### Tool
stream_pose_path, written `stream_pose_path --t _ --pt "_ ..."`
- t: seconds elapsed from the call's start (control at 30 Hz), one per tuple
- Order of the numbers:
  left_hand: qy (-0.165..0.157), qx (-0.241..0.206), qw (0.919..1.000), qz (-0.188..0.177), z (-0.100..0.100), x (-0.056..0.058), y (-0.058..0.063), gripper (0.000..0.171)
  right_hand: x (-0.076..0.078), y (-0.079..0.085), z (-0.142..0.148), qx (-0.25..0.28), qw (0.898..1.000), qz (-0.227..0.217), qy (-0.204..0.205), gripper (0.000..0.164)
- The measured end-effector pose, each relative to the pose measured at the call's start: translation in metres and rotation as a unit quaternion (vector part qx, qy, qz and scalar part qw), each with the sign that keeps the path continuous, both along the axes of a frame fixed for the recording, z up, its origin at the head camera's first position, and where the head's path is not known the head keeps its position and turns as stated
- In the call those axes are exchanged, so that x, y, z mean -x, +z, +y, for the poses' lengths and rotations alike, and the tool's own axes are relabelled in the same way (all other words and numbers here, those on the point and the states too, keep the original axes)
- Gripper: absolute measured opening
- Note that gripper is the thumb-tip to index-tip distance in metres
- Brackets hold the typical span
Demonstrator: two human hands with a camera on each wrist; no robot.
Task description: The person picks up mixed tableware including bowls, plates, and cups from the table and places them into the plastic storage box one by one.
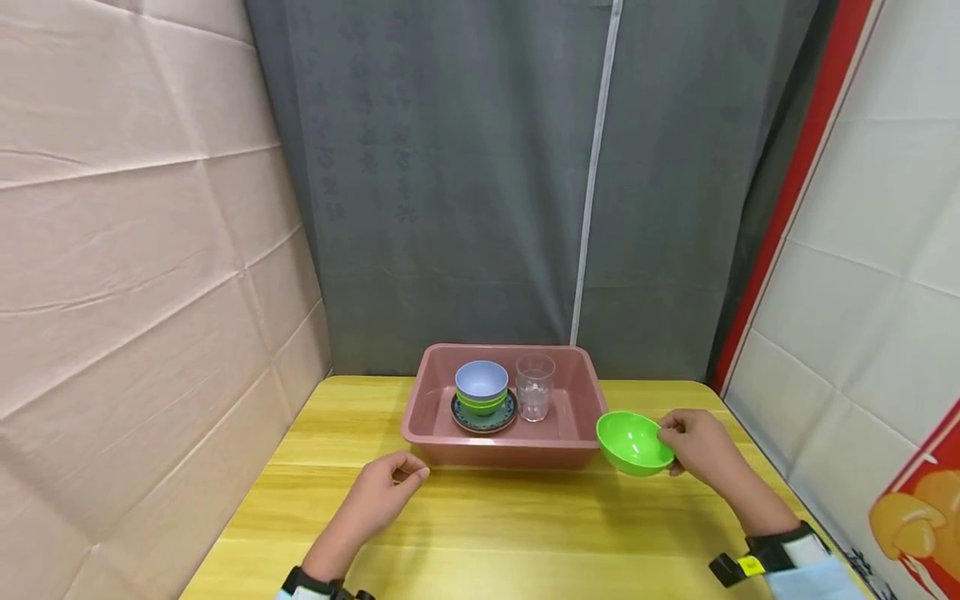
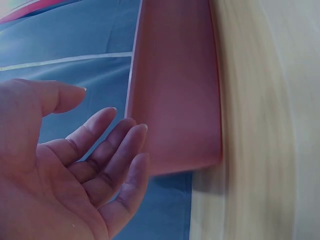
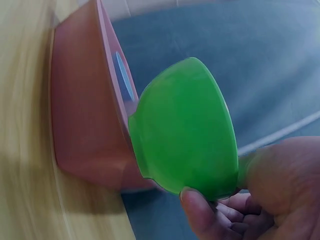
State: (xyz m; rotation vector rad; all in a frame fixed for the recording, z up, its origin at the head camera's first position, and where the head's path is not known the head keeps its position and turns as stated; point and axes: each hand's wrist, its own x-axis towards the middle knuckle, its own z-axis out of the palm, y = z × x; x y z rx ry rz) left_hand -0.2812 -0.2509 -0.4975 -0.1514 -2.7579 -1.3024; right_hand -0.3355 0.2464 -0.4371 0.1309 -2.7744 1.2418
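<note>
A bright green bowl (image 1: 636,443) is held in the air by my right hand (image 1: 697,446), which pinches its rim between thumb and fingers at the right side. In the right wrist view the outside and foot ring of the green bowl (image 3: 185,130) show. The bowl hangs beside the front right corner of a pink basin (image 1: 502,451). My left hand (image 1: 381,492) hovers over the table left of the basin's front, holding nothing. Its fingers are loosely bent and apart from the thumb in the left wrist view (image 2: 95,165).
Inside the basin, a blue bowl (image 1: 482,379) sits on a green bowl (image 1: 482,406), stacked on a dark patterned plate (image 1: 483,423). Beside them stands a clear glass (image 1: 534,396). The yellow wooden table (image 1: 480,533) ends at a grey curtain (image 1: 450,208); pale walls flank it.
</note>
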Motion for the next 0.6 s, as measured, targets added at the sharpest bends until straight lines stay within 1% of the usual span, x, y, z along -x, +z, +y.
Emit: stream_pose_path --t 0.2,0.43,0.6 --pt "-0.025 -0.016 0.9995 0.013 0.013 0.005 0.007 0.015 -0.006 -0.002 -0.032 0.018 1.000 0.003 0.013 0.017" --pt "-0.060 -0.032 0.9973 0.027 0.030 0.015 0.015 0.017 -0.006 -0.006 -0.066 0.041 0.999 0.002 0.034 0.014" --pt "-0.074 -0.042 0.9957 0.036 0.044 0.018 0.023 0.019 -0.007 -0.006 -0.087 0.049 0.998 -0.004 0.040 0.013"
